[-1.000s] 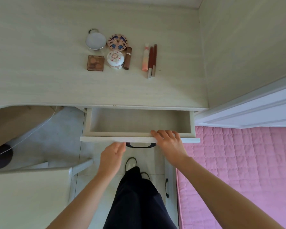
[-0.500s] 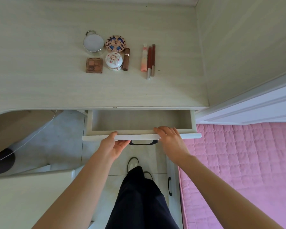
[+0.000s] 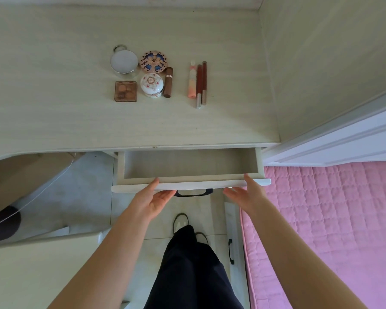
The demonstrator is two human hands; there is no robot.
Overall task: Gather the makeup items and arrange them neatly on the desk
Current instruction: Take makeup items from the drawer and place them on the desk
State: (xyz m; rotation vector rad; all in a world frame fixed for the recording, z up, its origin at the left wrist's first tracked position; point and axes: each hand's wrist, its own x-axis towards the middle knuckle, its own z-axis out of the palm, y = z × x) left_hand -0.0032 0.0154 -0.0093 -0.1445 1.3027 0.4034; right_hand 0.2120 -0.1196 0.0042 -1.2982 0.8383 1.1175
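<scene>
On the pale desk (image 3: 54,112) the makeup lies in a tidy group: a round white jar (image 3: 124,62), a patterned round compact (image 3: 153,61), a brown eyeshadow palette (image 3: 125,91), a floral white pot (image 3: 152,86), a brown lipstick tube (image 3: 168,85), a pink tube (image 3: 191,82) and two red pencils (image 3: 201,84). Below the desk edge a drawer (image 3: 191,185) stands pulled out, nothing visible inside. My left hand (image 3: 153,200) presses flat against the drawer front, thumb on its top edge. My right hand (image 3: 246,194) touches the front with straight fingers near the right end.
A black handle (image 3: 193,193) shows between my hands. A pink quilted bed (image 3: 332,219) fills the right, with a white panel (image 3: 334,134) above it. A second drawer front (image 3: 233,237) stands below. A chair or surface (image 3: 31,275) sits at the lower left; my legs are beneath.
My right hand left the drawer's top edge and slid right onto the front. My left hand came up to the front. The drawer moved a little inward.
</scene>
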